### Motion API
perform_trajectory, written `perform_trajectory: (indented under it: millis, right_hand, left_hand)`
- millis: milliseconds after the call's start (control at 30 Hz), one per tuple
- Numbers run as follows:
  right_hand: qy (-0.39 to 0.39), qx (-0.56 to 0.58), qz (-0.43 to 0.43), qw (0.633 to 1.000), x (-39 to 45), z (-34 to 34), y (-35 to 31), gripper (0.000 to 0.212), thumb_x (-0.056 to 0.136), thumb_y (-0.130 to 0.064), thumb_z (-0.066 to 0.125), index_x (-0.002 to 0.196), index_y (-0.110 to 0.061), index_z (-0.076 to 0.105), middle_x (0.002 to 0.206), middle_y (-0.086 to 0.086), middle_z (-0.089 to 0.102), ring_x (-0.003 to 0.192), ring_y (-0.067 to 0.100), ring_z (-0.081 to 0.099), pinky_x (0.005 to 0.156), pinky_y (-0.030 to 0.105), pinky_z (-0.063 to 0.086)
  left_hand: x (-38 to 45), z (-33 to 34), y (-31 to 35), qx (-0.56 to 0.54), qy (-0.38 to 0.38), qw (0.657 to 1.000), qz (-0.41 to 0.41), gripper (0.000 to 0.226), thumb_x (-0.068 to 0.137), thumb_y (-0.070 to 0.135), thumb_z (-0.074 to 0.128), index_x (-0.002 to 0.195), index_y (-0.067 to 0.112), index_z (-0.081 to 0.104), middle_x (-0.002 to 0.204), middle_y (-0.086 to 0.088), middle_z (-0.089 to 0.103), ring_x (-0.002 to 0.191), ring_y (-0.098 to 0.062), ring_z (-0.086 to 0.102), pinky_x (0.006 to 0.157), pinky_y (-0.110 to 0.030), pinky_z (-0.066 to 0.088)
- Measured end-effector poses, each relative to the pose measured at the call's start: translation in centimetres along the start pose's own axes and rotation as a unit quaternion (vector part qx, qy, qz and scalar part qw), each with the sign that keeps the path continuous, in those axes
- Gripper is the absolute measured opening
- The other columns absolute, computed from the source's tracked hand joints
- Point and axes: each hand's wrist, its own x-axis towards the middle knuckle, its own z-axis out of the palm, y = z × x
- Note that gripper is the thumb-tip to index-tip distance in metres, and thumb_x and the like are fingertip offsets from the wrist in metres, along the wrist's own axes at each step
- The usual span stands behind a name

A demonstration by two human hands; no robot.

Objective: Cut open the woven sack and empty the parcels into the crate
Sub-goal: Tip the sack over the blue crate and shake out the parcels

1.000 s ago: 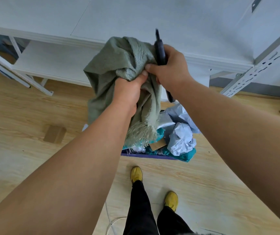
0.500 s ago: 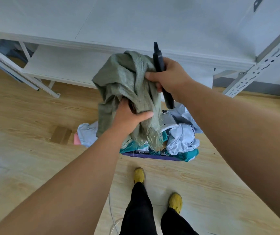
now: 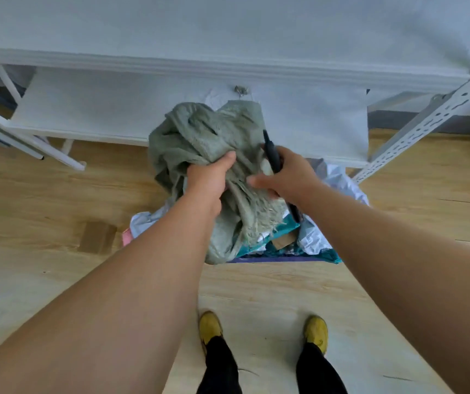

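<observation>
Two yellow shoes [image 3: 210,327] stand on the wooden floor [image 3: 256,288] nearest the camera, and both bare forearms reach forward over them to the bundle. Half a second ago the left hand [image 3: 207,182] gripped the sack low on its hanging part; now it has shifted higher, its fingers [image 3: 225,159] curled into the crumpled green weave. The right hand [image 3: 285,177] has dropped with the bundle; it keeps its fingers wrapped round the dark cutter [image 3: 273,157], the thumb stretched toward the cloth, though whether it touches the cloth I cannot tell. The woven sack [image 3: 199,137] now hangs lower than before, limp and bunched, with its frayed cut edge trailing down onto the heap below.

Beneath it sits the crate [image 3: 279,259], of which only the purple near rim shows. White and teal parcels [image 3: 313,240] lie piled in it, with one pale parcel [image 3: 145,220] spilling toward the left side, and a brown cardboard piece [image 3: 97,237] lies apart on the floor. Beyond all this runs the white shelf unit [image 3: 86,109] with its perforated upright.

My judgement: the sack looks slack and empty, so the cutting and tipping appear done. Gathering the sack up suggests the person is clearing it away, and what seems left is setting it and the cutter aside.
</observation>
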Motion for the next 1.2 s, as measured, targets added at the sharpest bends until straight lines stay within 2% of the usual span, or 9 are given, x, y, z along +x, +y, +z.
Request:
perform_trajectory:
  millis: [100, 267, 400, 500, 667, 800, 933, 1067, 1200]
  right_hand:
    - [0.025, -0.053, 0.028, 0.998, 0.4, 3.3, 1.9, 0.071, 0.066, -0.029, 0.087, 0.127, -0.02, 0.052, 0.101, -0.003, 0.064, 0.078, 0.019, 0.066, 0.06, 0.032, 0.057]
    - [0.154, -0.012, 0.088, 0.984, 3.3, 4.5, 4.0, 0.013, 0.079, -0.011, 0.065, 0.078, -0.019, 0.056, 0.067, -0.001, 0.057, 0.071, 0.027, 0.058, 0.06, 0.033, 0.049]
    - [0.177, 0.048, 0.097, 0.978, 5.6, 3.7, 4.7, 0.006, 0.08, -0.008, 0.059, 0.083, -0.013, 0.058, 0.065, 0.004, 0.054, 0.065, 0.024, 0.052, 0.065, 0.039, 0.05]
    - [0.174, 0.023, 0.082, 0.981, 6.4, 4.2, 5.4, 0.016, 0.079, -0.01, 0.058, 0.069, -0.02, 0.051, 0.06, 0.001, 0.05, 0.055, 0.021, 0.047, 0.06, 0.034, 0.043]
    - [0.167, 0.036, 0.069, 0.983, 7.1, 5.3, 7.8, 0.018, 0.078, -0.01, 0.058, 0.068, -0.021, 0.048, 0.056, 0.001, 0.05, 0.056, 0.024, 0.05, 0.059, 0.035, 0.045]
    - [0.151, 0.143, 0.055, 0.977, 8.2, 5.5, 8.6, 0.018, 0.081, -0.002, 0.062, 0.071, -0.015, 0.052, 0.051, 0.002, 0.052, 0.037, 0.012, 0.05, 0.047, 0.024, 0.048]
    - [0.094, 0.205, 0.009, 0.974, 9.4, 5.0, 9.7, 0.021, 0.08, -0.002, 0.073, 0.094, -0.013, 0.062, 0.058, 0.001, 0.057, 0.038, 0.008, 0.05, 0.046, 0.022, 0.049]
    - [0.105, 0.169, 0.01, 0.98, 10.2, 4.6, 12.8, 0.038, 0.078, -0.012, 0.079, 0.11, -0.01, 0.059, 0.062, 0.002, 0.055, 0.04, 0.01, 0.05, 0.047, 0.022, 0.048]
    - [0.087, 0.022, 0.025, 0.996, 10.6, 4.5, 15.8, 0.024, 0.078, -0.018, 0.079, 0.091, -0.009, 0.06, 0.056, 0.006, 0.06, 0.044, 0.015, 0.054, 0.05, 0.028, 0.054]
  left_hand:
    - [1.1, -1.2, 1.0, 0.043, -0.081, 0.995, -0.025, 0.052, 0.074, 0.024, 0.08, 0.121, 0.015, 0.061, 0.116, -0.001, 0.068, 0.109, -0.024, 0.062, 0.097, -0.046, 0.048]
    - [3.0, -2.7, 1.7, 0.045, -0.215, 0.975, 0.042, 0.046, 0.079, 0.025, 0.077, 0.12, 0.015, 0.061, 0.112, 0.003, 0.071, 0.104, -0.015, 0.067, 0.09, -0.034, 0.051]
    - [4.0, -4.9, -2.6, 0.141, -0.13, 0.979, 0.066, 0.061, 0.074, 0.044, 0.077, 0.127, 0.029, 0.051, 0.121, 0.01, 0.062, 0.105, -0.007, 0.061, 0.081, -0.026, 0.05]
    - [4.0, -5.3, -8.6, 0.267, -0.138, 0.952, -0.051, 0.074, 0.078, 0.038, 0.075, 0.141, 0.016, 0.042, 0.113, -0.002, 0.065, 0.086, -0.008, 0.065, 0.067, -0.021, 0.055]
    - [4.4, -2.5, -14.9, 0.351, -0.185, 0.917, -0.048, 0.108, 0.058, 0.063, 0.078, 0.146, 0.035, 0.022, 0.147, 0.006, 0.039, 0.13, -0.018, 0.045, 0.107, -0.04, 0.037]
    - [6.6, 1.1, -17.4, 0.269, -0.146, 0.95, 0.061, 0.074, 0.07, 0.042, 0.077, 0.129, 0.031, 0.035, 0.124, 0.009, 0.054, 0.112, -0.012, 0.054, 0.099, -0.033, 0.044]
    - [11.1, 3.6, -18.2, 0.169, -0.064, 0.983, 0.037, 0.035, 0.092, 0.007, 0.056, 0.124, -0.005, 0.05, 0.083, -0.003, 0.058, 0.072, -0.018, 0.06, 0.076, -0.037, 0.058]
    - [15.1, 5.1, -17.9, 0.04, -0.06, 0.997, -0.023, 0.035, 0.096, 0.007, 0.049, 0.129, -0.004, 0.048, 0.098, -0.008, 0.055, 0.065, -0.01, 0.057, 0.05, -0.02, 0.052]
    - [17.5, 6.3, -17.9, -0.033, -0.047, 0.998, -0.032, 0.024, 0.095, 0.007, 0.049, 0.117, 0.002, 0.057, 0.095, -0.012, 0.061, 0.066, -0.018, 0.061, 0.043, -0.022, 0.053]
